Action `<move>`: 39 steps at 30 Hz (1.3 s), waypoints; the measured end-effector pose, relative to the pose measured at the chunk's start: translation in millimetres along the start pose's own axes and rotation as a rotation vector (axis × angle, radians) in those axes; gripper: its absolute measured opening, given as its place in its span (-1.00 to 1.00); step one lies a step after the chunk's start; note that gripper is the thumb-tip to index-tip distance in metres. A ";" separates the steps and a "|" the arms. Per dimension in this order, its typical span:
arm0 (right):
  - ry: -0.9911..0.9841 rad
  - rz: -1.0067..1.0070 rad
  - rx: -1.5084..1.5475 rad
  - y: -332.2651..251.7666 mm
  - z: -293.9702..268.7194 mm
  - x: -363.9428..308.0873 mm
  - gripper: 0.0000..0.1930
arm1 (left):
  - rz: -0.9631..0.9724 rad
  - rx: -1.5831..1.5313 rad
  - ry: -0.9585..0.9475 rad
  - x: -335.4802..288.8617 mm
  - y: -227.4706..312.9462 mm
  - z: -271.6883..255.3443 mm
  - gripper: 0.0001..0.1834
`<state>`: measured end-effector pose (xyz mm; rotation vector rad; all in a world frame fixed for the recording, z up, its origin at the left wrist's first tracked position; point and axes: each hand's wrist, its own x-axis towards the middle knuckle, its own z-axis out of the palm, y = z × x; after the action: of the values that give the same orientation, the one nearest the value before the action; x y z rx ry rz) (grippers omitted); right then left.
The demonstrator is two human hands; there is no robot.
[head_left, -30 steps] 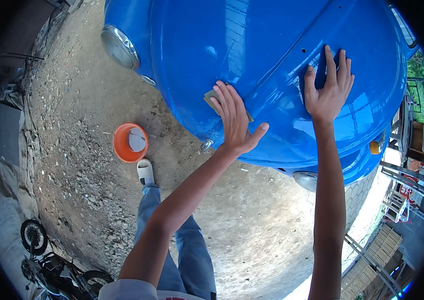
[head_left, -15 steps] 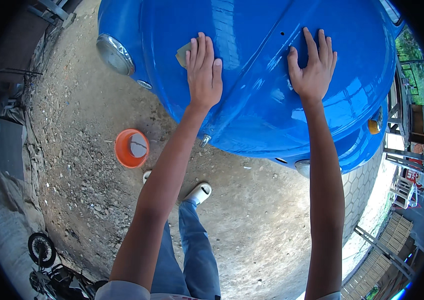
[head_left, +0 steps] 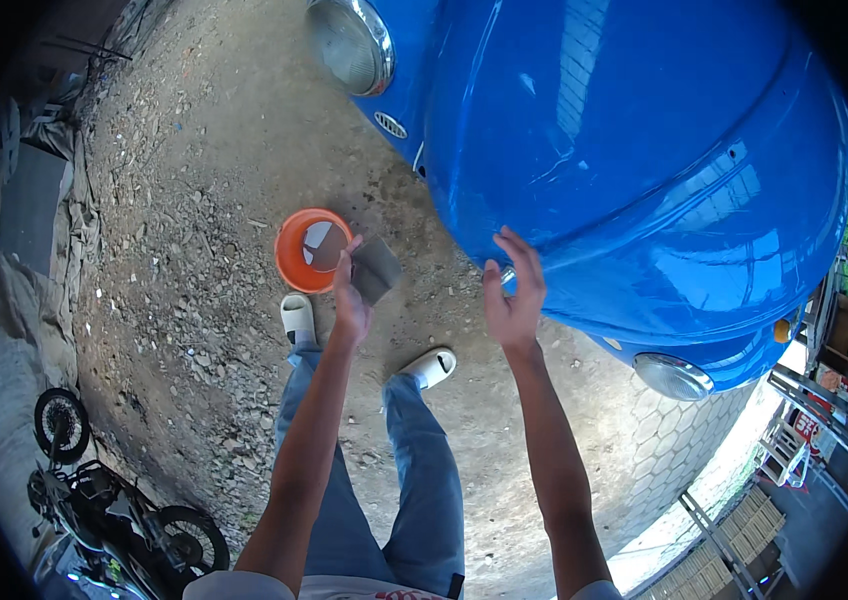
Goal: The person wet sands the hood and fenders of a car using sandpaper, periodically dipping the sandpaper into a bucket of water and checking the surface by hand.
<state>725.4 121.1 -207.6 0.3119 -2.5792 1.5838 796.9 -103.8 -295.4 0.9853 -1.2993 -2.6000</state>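
The left hand (head_left: 350, 302) is closed on a thin grey-brown sheet (head_left: 378, 272), gripping it along one side; the sheet sticks out to the right, beside the bucket in view. The right hand (head_left: 517, 308) is released, its fingers parted and lightly curved, before the nose of the blue car (head_left: 644, 170); whether it touches the paint cannot be told. The orange bucket (head_left: 288, 258) stands on the ground, pale patches inside, their nature unclear. Red print (head_left: 412, 596) marks the shirt hem.
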 end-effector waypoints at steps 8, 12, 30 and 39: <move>-0.364 0.789 0.428 55.3 275.6 -95.1 -0.59 | -0.311 -0.045 0.091 47.3 11.8 -168.3 -0.26; -0.516 0.822 -0.008 95.7 367.6 -86.7 -0.74 | -0.376 0.181 0.129 98.6 -29.0 -271.3 -0.28; -0.605 0.739 -0.255 184.0 534.4 -142.9 -0.86 | -0.499 0.605 0.118 215.2 -80.4 -343.5 -0.34; -0.166 0.791 0.127 151.8 407.0 -169.9 -0.80 | -0.632 0.663 0.014 148.2 -65.8 -332.0 -0.47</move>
<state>866.2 -154.0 -557.0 -0.6906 -2.9187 1.9991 884.0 -341.2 -564.9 1.7470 -2.2227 -2.5468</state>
